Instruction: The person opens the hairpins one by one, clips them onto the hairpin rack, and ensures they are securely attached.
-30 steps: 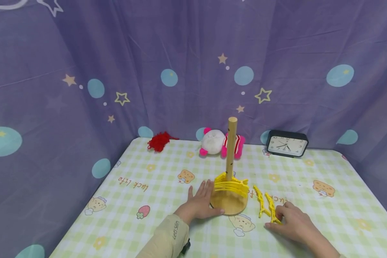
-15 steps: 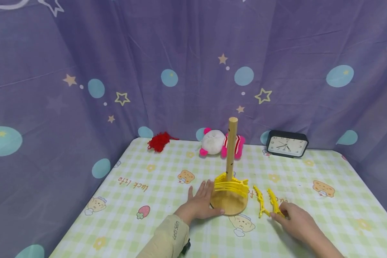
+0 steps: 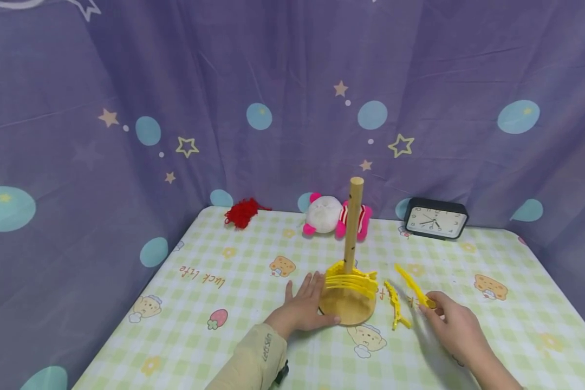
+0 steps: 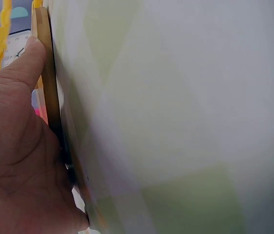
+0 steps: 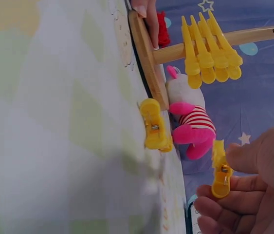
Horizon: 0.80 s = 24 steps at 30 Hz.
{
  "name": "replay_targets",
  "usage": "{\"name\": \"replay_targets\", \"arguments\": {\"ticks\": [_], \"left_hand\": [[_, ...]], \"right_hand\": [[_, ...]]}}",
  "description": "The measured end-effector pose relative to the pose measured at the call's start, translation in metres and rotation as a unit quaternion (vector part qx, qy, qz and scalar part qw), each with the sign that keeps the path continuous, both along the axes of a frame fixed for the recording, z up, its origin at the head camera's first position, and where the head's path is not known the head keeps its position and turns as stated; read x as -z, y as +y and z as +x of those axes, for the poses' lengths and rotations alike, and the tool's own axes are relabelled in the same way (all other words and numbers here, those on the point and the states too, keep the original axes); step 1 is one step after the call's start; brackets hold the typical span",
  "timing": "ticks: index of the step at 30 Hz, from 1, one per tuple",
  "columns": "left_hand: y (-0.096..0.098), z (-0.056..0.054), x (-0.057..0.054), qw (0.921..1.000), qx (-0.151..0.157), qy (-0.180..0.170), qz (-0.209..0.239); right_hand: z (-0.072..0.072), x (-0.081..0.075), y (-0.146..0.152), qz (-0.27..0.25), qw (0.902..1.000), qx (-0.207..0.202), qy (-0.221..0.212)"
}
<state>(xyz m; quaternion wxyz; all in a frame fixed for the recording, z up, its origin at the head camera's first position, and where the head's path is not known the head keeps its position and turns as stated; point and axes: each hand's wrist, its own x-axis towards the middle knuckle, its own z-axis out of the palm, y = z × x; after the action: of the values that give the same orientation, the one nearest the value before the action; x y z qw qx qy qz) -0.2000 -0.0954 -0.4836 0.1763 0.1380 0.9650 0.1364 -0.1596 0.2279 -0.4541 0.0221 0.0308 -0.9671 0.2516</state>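
Observation:
A round wooden base with an upright wooden post stands on the table. Several yellow clips sit side by side at the post's lower part; how they attach is unclear. My left hand lies against the base's left side, fingers straight, its thumb on the front edge. Between thumb and fingers, my right hand pinches one long yellow spring clip by its handle end, raised off the cloth. Another yellow clip lies on the cloth between the base and that hand.
Along the back of the table are tangled red yarn, a white and pink plush toy and a black-framed clock. A purple curtain hangs behind. Checked cloth covers the tabletop.
My right hand has picked up the right-hand clip of the loose pair, lifting it and moving it slightly right and away from the other. My left hand stays at the base.

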Motion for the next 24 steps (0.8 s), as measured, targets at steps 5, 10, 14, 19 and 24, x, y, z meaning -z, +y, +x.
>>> {"name": "replay_targets", "arguments": {"ticks": [5, 10, 14, 19, 24], "left_hand": [[0.001, 0.003, -0.008, 1.0000, 0.003, -0.003, 0.000], [0.001, 0.002, -0.006, 0.9999, 0.002, -0.008, -0.012], [0.001, 0.003, -0.008, 0.9999, 0.004, -0.006, -0.009], [0.001, 0.003, -0.008, 1.0000, 0.004, -0.006, 0.002], [0.000, 0.001, -0.002, 1.0000, 0.000, -0.006, 0.000]], "right_hand": [[0.000, -0.007, -0.003, 0.004, 0.9996, -0.018, 0.020], [0.000, -0.014, -0.005, 0.010, 0.9987, -0.036, 0.034], [-0.001, -0.017, -0.007, 0.014, 0.9968, -0.037, 0.069], [-0.001, -0.023, -0.012, 0.015, 0.9922, -0.022, 0.122], [-0.002, -0.028, -0.026, -0.001, 0.9769, -0.036, 0.211]]}}
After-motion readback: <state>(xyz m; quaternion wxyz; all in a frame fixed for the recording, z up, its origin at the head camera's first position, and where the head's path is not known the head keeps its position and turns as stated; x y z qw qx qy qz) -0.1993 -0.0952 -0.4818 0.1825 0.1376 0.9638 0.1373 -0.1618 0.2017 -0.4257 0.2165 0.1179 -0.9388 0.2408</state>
